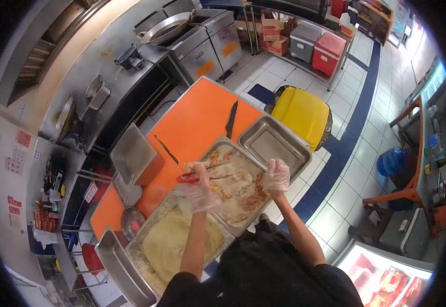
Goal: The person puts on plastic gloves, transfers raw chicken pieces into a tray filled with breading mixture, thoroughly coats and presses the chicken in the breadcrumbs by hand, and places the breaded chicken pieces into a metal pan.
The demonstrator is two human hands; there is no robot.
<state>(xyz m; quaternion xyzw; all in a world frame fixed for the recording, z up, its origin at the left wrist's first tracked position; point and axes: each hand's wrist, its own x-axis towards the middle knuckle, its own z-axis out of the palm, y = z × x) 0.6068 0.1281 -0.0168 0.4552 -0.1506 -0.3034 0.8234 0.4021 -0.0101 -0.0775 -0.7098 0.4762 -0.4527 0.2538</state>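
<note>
My left hand [201, 188], in a clear plastic glove, is closed around red-handled tongs [188, 177]. Their two metal arms stand apart over a metal tray [222, 143] of pale, wet batter with reddish meat pieces [251, 199]. At that tray's right edge is my gloved right hand [276, 176], its fingers curled; whether they grip the rim or something small is hidden. Below my left forearm lies a wide tray [149, 225] of yellowish flour [174, 238]. Beyond my right hand sits another metal tray [297, 148], with a thin film of liquid on its bottom.
An orange tabletop [197, 112] carries a dark knife [231, 118], a narrow dark utensil [166, 149], a deep steel container [133, 153] and a metal bowl [132, 222]. Past its far right corner stands a yellow-lidded bin [302, 115]. A lit freezer [386, 276] is at lower right.
</note>
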